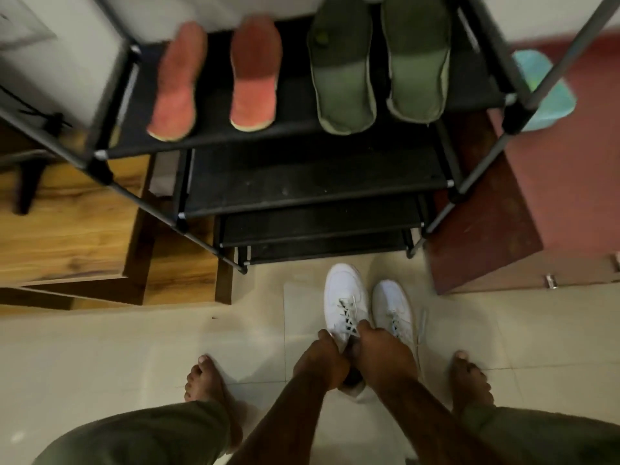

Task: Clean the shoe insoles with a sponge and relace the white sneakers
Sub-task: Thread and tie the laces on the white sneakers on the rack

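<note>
Two white sneakers stand side by side on the tiled floor in front of me. My left hand [323,359] and my right hand [382,355] both grip the rear opening of the left sneaker [344,297], whose laces are threaded across the tongue. Loosely laced, the right sneaker [391,303] stands untouched beside it, a lace end trailing to its right. Two red insoles [177,85] [255,75] and two green insoles [342,68] [417,58] lie on the top shelf of a black shoe rack [302,182]. A teal sponge [543,88] lies on the red surface to the right.
A wooden cabinet [67,236] stands left of the rack, and a reddish-brown unit [496,223] stands right of it. My bare feet [208,384] [469,380] flank the sneakers on the beige tiles. The rack's lower shelves hold nothing visible.
</note>
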Tool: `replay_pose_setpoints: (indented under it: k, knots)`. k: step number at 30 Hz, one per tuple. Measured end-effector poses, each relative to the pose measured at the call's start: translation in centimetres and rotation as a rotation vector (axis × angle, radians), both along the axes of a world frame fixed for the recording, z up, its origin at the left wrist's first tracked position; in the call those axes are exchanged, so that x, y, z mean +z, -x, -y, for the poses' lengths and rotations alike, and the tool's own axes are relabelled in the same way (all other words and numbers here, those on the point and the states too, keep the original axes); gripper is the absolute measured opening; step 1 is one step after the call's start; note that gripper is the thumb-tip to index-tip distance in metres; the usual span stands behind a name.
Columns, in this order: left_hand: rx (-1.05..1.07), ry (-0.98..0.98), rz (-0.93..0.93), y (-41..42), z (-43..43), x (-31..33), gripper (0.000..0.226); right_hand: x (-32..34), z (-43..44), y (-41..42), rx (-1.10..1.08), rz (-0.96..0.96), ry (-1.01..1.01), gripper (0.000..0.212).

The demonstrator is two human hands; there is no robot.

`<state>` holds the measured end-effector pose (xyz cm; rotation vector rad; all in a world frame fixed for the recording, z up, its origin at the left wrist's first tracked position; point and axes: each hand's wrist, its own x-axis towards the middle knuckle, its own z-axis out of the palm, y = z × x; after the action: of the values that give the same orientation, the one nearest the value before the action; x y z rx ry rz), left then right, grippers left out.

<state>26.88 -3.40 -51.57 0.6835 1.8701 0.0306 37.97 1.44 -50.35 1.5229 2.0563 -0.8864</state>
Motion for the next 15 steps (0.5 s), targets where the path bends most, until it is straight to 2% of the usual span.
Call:
replay_pose_setpoints:
  k: [7,15]
  knots:
    - [0.017,-0.125,0.002,0.9,2.2,9.0,0.073,11.6,2.0,-0.4,0.068,-0.116,-0.097,0.032]
    - [-0.036,-0.202,0.032,0.5,4.5,20.0,0.098,21.8,5.8,-1.6,0.078,-0.218,-0.328,0.030]
